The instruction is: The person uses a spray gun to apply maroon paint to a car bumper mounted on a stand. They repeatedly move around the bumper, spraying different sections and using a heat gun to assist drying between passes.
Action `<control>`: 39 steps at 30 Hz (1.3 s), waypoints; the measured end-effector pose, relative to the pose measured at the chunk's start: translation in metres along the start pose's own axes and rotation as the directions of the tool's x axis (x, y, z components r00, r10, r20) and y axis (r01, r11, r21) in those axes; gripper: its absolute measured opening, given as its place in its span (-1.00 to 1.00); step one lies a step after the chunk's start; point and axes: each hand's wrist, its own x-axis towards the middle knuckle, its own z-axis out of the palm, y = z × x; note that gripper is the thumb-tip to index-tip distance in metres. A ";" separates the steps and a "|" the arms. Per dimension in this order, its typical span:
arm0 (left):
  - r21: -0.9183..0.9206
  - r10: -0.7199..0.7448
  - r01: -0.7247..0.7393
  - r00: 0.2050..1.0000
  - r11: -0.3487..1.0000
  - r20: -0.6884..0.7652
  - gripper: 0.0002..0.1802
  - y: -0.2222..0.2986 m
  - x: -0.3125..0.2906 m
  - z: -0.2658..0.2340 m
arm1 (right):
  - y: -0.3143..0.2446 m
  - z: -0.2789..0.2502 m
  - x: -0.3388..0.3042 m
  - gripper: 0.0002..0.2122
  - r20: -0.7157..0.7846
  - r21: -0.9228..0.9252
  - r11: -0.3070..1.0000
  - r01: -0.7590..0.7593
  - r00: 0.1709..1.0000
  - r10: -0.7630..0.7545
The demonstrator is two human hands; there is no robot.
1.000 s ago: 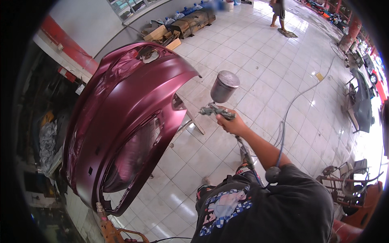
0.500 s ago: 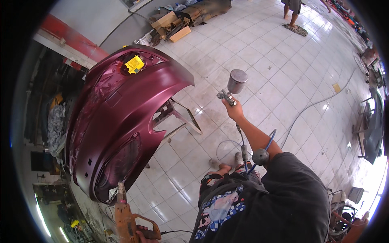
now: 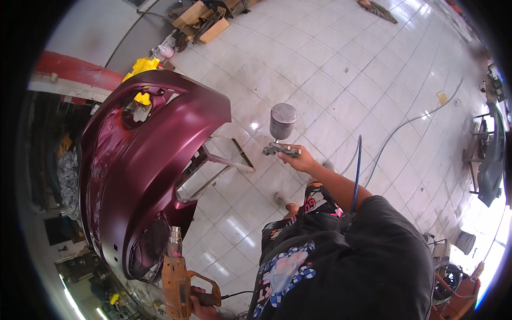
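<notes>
My right hand (image 3: 300,160) grips a spray gun (image 3: 279,150) topped with a grey metal paint cup (image 3: 283,120), held out over the floor. My left hand (image 3: 201,301) is wrapped round the handle of an orange heat gun (image 3: 176,282); its metal nozzle points up toward the lower end of a car bumper. This dark maroon, satin-looking bumper (image 3: 154,154) rests on a metal stand (image 3: 226,160) to my left. Neither tool touches it. Most of the left fingers lie behind the heat gun's handle.
A blue air hose (image 3: 357,170) hangs by my right arm, and a grey hose (image 3: 381,162) runs over the tiled floor (image 3: 320,80). Cardboard pieces (image 3: 213,29) lie at the far wall. Another dark bumper (image 3: 492,165) stands at right. Yellow sheeting (image 3: 141,68) shows behind the maroon bumper.
The view has shifted, and the maroon bumper sits farther left in it. My right hand with the spray gun is lower and farther left. The person at the far end is out of view.
</notes>
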 end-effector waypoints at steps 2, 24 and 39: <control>0.030 -0.052 0.053 0.998 0.998 -0.030 -0.51 0.007 -0.009 0.022 | 0.005 -0.008 0.023 -0.59 0.038 0.046 0.998 -0.038 0.999 0.036; 0.252 0.168 0.001 0.744 0.968 -0.647 -0.62 0.043 -0.079 0.354 | -0.160 -0.209 0.339 -0.51 0.216 -0.146 0.958 0.246 0.953 -0.212; 0.518 -0.080 0.122 0.991 0.846 -0.102 -0.56 0.083 0.032 0.451 | -0.364 -0.242 0.437 -0.61 0.536 -0.203 0.824 0.528 0.764 -0.358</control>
